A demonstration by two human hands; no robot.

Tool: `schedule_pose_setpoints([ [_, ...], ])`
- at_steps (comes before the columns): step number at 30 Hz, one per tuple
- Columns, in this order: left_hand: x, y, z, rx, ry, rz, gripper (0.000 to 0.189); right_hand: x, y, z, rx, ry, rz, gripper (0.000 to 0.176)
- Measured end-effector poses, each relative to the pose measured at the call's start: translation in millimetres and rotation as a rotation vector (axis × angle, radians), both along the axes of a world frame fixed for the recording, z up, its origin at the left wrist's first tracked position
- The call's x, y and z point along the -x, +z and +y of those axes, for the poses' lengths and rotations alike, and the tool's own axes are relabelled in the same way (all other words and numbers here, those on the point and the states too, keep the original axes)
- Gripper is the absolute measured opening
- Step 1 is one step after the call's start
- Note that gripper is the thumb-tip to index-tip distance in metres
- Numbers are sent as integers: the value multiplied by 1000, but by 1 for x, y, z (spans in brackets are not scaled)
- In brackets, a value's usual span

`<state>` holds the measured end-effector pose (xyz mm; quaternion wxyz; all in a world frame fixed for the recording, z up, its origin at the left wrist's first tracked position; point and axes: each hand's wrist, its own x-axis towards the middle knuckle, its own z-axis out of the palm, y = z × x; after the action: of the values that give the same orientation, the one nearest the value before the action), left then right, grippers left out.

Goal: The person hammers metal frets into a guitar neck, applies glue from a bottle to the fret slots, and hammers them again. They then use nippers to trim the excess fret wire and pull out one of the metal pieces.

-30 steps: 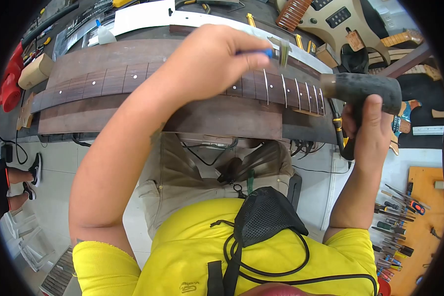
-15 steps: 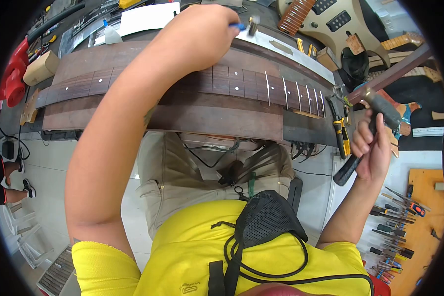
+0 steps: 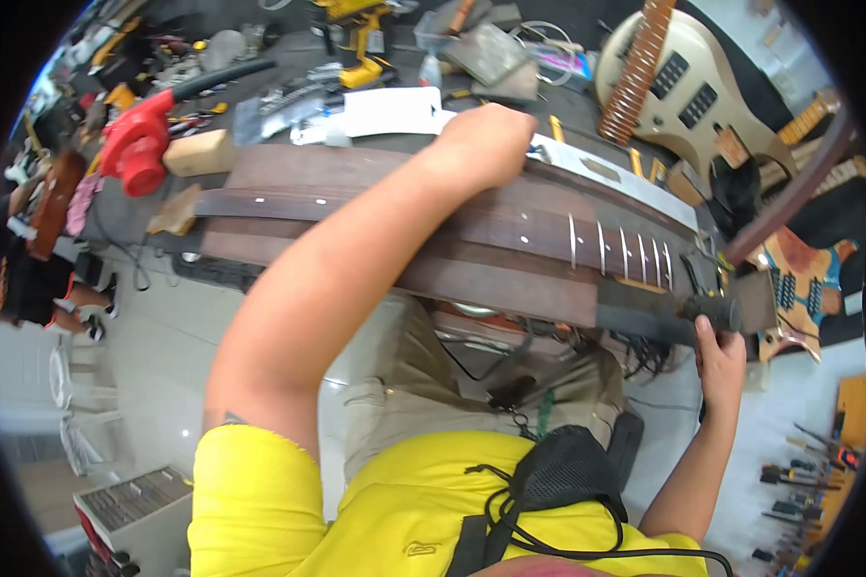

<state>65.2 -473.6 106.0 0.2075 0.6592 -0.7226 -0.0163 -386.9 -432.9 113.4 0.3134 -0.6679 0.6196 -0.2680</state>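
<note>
A dark guitar neck [image 3: 539, 234] lies across brown boards [image 3: 289, 171] on the bench, several bright frets standing out at its right end. Above the neck's far side is my left hand [image 3: 491, 144], closed on a small blue-handled tool [image 3: 537, 151] that is mostly hidden. My left arm crosses over the neck and covers part of it. To the right of the neck's end, my right hand [image 3: 722, 354] grips a hammer [image 3: 714, 311] with a dark head. The hammer's handle is largely behind the fingers.
A long metal straightedge [image 3: 635, 188] lies behind the neck. At the left are a red blower [image 3: 137, 149] and a wooden block [image 3: 199, 152]. A yellow drill [image 3: 364, 58], white paper [image 3: 392, 111] and a cream guitar body [image 3: 688, 82] sit at the back. Another person stands far left.
The view has swung left and shows more of the bench. My right hand has brought the hammer lower, nearer the bench edge. My left hand still holds the blue-handled tool, now mostly hidden.
</note>
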Motion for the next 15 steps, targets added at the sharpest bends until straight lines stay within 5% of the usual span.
schedule_pose_setpoints([
  [3, -12, -3, -16, 188, 76, 1, 21, 0, -34, -12, 330, 36, 57, 41],
  [7, -22, -15, -44, 58, 136, -189, 17, -10, -23, -12, 258, -107, 313, 43],
  [12, -5, 10, -4, 9, 233, -205, 34, -20, -23, -16, 313, -146, 471, 40],
  [15, 1, 18, 53, 135, 99, 51, 34, -26, -12, -12, 271, -179, 496, 42],
])
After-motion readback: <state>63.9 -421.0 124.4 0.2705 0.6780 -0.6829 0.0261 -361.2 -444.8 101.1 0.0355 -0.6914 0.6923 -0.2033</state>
